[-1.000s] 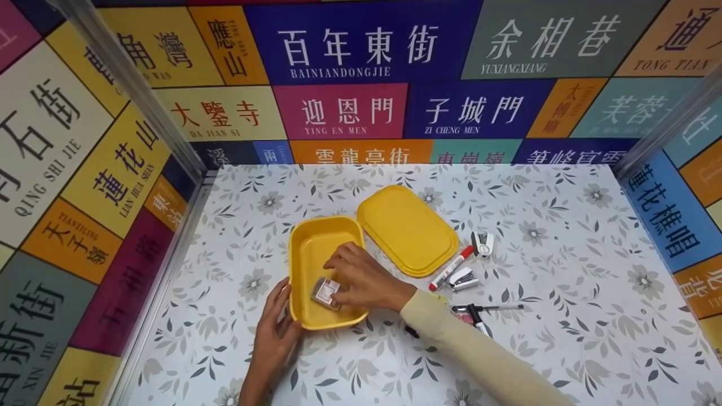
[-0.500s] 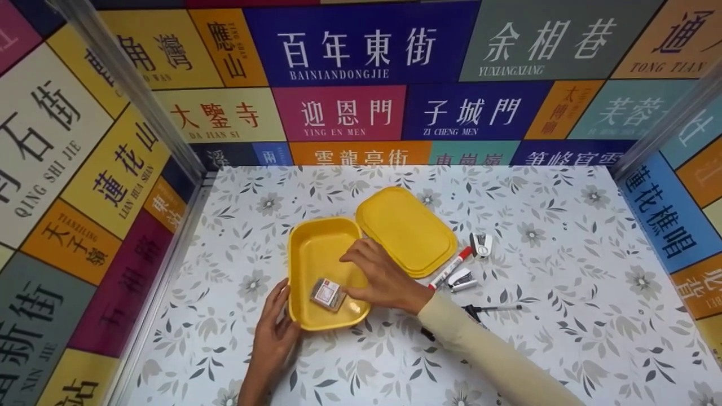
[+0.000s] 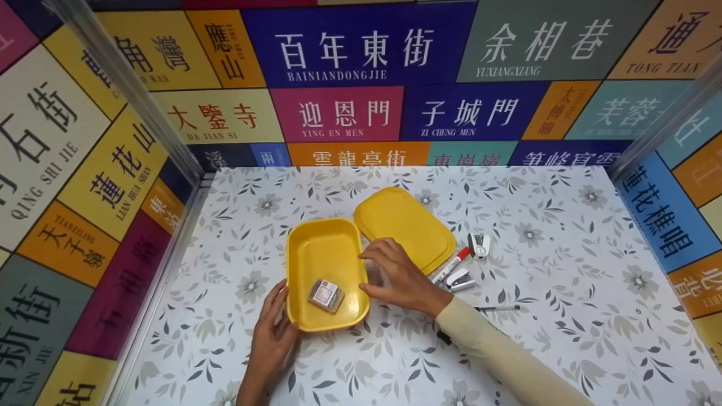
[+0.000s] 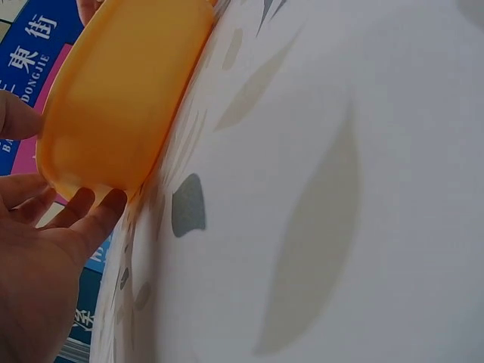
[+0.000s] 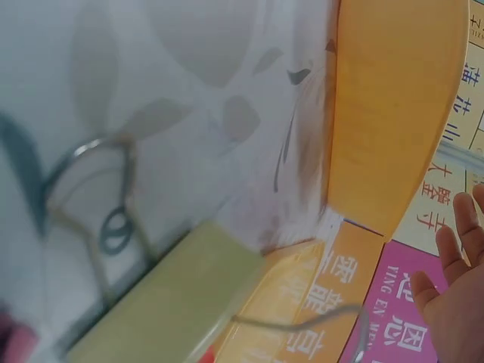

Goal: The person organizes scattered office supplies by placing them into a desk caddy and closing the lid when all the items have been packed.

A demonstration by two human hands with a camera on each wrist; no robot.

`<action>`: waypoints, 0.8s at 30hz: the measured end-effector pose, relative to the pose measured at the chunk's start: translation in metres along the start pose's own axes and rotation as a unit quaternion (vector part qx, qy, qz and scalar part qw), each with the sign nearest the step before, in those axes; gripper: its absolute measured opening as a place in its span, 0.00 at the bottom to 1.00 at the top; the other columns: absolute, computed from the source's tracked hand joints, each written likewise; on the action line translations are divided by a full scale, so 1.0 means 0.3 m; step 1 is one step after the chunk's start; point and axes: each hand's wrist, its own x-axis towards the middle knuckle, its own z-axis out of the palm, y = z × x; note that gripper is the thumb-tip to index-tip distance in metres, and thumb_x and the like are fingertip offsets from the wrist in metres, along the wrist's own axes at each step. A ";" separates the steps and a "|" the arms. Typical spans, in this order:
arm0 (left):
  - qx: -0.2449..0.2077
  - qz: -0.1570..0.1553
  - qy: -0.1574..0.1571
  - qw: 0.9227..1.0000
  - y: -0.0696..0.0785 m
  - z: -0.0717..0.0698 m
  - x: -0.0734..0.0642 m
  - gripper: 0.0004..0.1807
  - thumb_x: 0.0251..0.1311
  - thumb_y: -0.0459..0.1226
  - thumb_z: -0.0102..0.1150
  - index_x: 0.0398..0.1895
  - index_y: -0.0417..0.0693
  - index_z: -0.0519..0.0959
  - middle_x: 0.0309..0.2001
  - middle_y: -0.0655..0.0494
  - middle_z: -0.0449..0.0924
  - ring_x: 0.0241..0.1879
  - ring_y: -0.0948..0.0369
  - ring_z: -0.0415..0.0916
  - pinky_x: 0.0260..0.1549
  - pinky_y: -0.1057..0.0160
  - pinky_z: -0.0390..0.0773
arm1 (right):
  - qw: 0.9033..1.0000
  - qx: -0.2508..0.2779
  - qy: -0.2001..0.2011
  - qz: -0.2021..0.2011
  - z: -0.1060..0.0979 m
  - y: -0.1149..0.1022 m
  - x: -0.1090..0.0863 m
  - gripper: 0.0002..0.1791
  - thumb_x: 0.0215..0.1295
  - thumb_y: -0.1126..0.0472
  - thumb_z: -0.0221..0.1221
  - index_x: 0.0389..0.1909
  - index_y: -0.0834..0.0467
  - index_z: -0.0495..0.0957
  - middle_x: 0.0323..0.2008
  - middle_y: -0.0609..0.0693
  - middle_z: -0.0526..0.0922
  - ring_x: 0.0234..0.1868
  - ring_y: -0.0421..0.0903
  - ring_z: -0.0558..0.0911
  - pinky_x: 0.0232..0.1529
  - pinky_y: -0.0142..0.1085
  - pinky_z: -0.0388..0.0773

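A yellow plastic box (image 3: 324,248), without its lid, stands on the floral table. Inside it, near the front, lies a small clear case (image 3: 326,296) with a white and red label; its contents cannot be made out. My left hand (image 3: 273,327) holds the box by its front left corner, fingers along the outer wall and thumb at the front, as the left wrist view (image 4: 45,249) also shows. Over the box's right rim is my right hand (image 3: 400,282), holding nothing, its fingers loosely bent and spread. The right wrist view shows those fingers (image 5: 454,257) apart from the box.
A yellow lid (image 3: 403,225) lies behind and to the right. Beside it are a red-capped marker (image 3: 454,265) and two small staplers (image 3: 479,245). A black pen (image 3: 499,308) is partly behind the right sleeve. A yellow-green binder clip (image 5: 166,295) shows close up.
My right hand has let go of the clear case and moved up and right, out of the box's middle to its right rim. The case stays inside. My left hand stays at the corner.
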 end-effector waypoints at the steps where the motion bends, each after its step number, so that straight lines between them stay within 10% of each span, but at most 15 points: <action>1: -0.001 0.001 0.000 1.000 0.000 0.000 0.000 0.44 0.56 0.17 0.56 0.78 0.46 0.60 0.79 0.58 0.51 0.76 0.58 0.54 0.69 0.60 0.67 | 1.000 0.000 0.002 -0.003 -0.002 0.002 -0.003 0.28 0.54 0.53 0.73 0.55 0.56 0.78 0.54 0.50 0.76 0.58 0.49 0.71 0.63 0.43 0.70; 24: 0.004 -0.007 0.000 1.000 -0.002 -0.005 -0.001 0.44 0.59 0.20 0.59 0.79 0.49 0.60 0.79 0.61 0.51 0.77 0.60 0.52 0.68 0.67 0.66 | 1.000 -0.003 0.030 -0.008 -0.061 0.030 -0.054 0.29 0.52 0.53 0.74 0.55 0.58 0.79 0.55 0.52 0.78 0.60 0.53 0.71 0.65 0.45 0.68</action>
